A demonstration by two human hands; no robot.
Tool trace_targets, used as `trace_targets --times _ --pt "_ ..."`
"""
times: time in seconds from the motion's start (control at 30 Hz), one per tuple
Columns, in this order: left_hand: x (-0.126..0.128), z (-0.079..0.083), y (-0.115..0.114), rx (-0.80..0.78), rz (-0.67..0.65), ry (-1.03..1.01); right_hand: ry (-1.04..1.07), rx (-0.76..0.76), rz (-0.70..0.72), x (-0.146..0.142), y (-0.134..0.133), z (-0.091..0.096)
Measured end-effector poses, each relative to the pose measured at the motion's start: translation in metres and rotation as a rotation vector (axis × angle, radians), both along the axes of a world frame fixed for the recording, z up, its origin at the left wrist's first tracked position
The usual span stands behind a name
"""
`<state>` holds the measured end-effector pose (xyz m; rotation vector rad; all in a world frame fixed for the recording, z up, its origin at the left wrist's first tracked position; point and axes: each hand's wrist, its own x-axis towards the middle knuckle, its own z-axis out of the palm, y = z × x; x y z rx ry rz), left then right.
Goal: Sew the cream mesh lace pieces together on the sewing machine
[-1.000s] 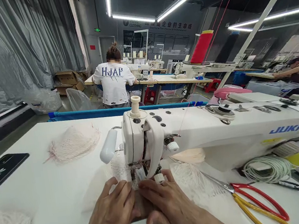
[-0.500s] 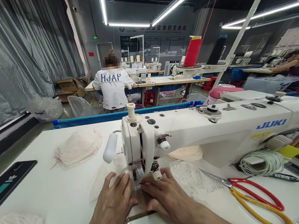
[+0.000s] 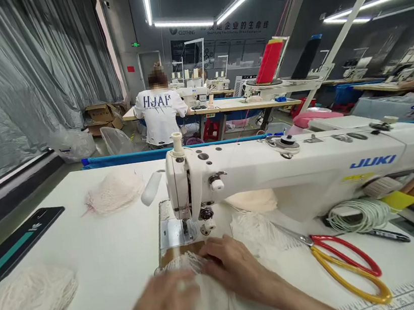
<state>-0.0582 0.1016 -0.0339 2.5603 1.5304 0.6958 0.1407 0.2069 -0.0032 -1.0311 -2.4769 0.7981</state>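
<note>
In front of the sewing machine (image 3: 232, 172), a piece of white fringed lace fabric (image 3: 212, 307) lies across the table's near side. My right hand (image 3: 241, 272) grips its upper edge, with thumb and fingers closed on it. At the fabric's left side is my left hand (image 3: 161, 303), smeared by motion, so its fingers do not show clearly. The needle and presser foot (image 3: 186, 228) stand over the bare metal plate (image 3: 169, 231), just beyond the fabric. A brown strip (image 3: 177, 253) lies along the plate's front.
Scissors (image 3: 343, 264) with red and yellow handles lie at right beside more fringed lace (image 3: 257, 229) and a coil of pale cord (image 3: 360, 216). Lace bundles (image 3: 114, 191) and a black-and-teal box (image 3: 20, 243) are at left. A co-worker (image 3: 159, 113) sits ahead.
The lace fabric has come out from beneath the needle toward me, baring the metal plate. Both hands have drawn back from the needle, the left one farther and lower.
</note>
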Motion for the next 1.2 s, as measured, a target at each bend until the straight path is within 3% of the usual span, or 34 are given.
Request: trace_targets --times 0.07,0.13,0.2,0.27,0.4,0.5,0.57,0.63,0.73,0.8,0.87,1.07,1.2 --pt "-0.005 0.010 0.022 -0.192 0.174 -0.146 0.065 -0.108 -0.003 0.003 0.003 0.003" --pt "-0.006 0.019 0.043 -0.403 0.258 -0.252 0.157 -0.208 0.020 0.006 0.008 0.005" --pt "-0.004 0.025 0.058 -0.526 0.259 -0.268 0.227 -0.243 0.039 0.010 0.012 0.006" --pt "0.000 0.029 0.066 -0.553 0.247 -0.219 0.220 -0.166 0.027 0.012 0.013 0.005" --pt "0.006 0.032 0.073 -0.456 0.268 -0.099 0.135 0.266 -0.066 0.011 0.007 0.003" --pt "0.007 0.031 0.078 -0.409 0.278 -0.074 0.138 0.433 0.093 0.006 0.001 0.000" --pt "0.006 0.029 0.081 -0.400 0.279 -0.065 0.100 0.447 0.184 0.002 -0.001 -0.005" --pt "0.004 0.028 0.083 -0.372 0.287 -0.044 0.038 0.451 0.182 0.000 -0.001 -0.010" --pt "0.003 0.027 0.077 -0.135 0.285 0.014 0.009 0.450 0.153 -0.001 0.001 -0.015" --pt "0.005 0.024 0.069 0.058 0.212 0.028 0.019 0.449 0.152 0.000 0.001 -0.015" --pt "0.008 0.019 0.061 0.145 0.115 0.027 0.021 0.446 0.157 0.000 0.001 -0.014" --pt "0.005 0.002 0.062 0.156 0.073 0.063 -0.002 0.422 0.161 0.000 0.007 -0.010" --pt "-0.004 0.008 0.083 0.176 0.027 0.032 -0.052 0.413 0.141 -0.003 0.020 -0.011"
